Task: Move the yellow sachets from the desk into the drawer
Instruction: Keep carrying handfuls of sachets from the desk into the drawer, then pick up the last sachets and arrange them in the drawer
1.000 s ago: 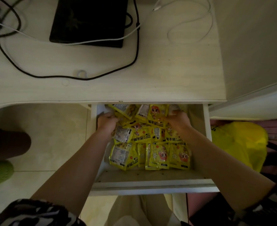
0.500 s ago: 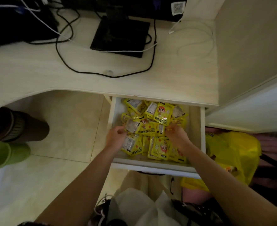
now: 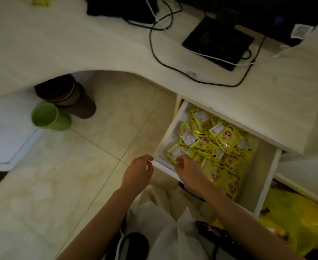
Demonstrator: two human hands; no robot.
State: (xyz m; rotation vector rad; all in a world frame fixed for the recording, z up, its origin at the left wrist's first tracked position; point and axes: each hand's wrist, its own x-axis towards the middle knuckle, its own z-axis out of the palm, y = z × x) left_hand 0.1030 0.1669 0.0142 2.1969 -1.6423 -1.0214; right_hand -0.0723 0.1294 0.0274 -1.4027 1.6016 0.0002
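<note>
Two bare hands low in the head view. Left hand (image 3: 138, 172) outside the drawer's near left corner, over the floor tiles (image 3: 64, 177), fingers loosely curled and holding nothing, tips just beside the drawer's front edge. Right hand (image 3: 189, 170) reaching over that edge, fingertips down on the nearest sachet of the heap; whether pinching it or only touching, cannot tell.

One open white drawer (image 3: 170, 132) under the pale desk (image 3: 60, 44), heaped with yellow sachets (image 3: 218, 147), well over a dozen, overlapping too much for an exact count. All lying ahead and right of the right hand. A cartoon face with orange hair on several, white label panels on others; dark characters printed but too blurred to read.

More yellow at the desk's far left edge (image 3: 39, 1), cut off, uncountable.

One black monitor base (image 3: 218, 41). Two black cables (image 3: 154, 47) and one white cable (image 3: 210, 57) visible. One green cup (image 3: 48, 117) and one brown bin (image 3: 68, 98) on the floor. One yellow bag (image 3: 293, 222) at lower right.
</note>
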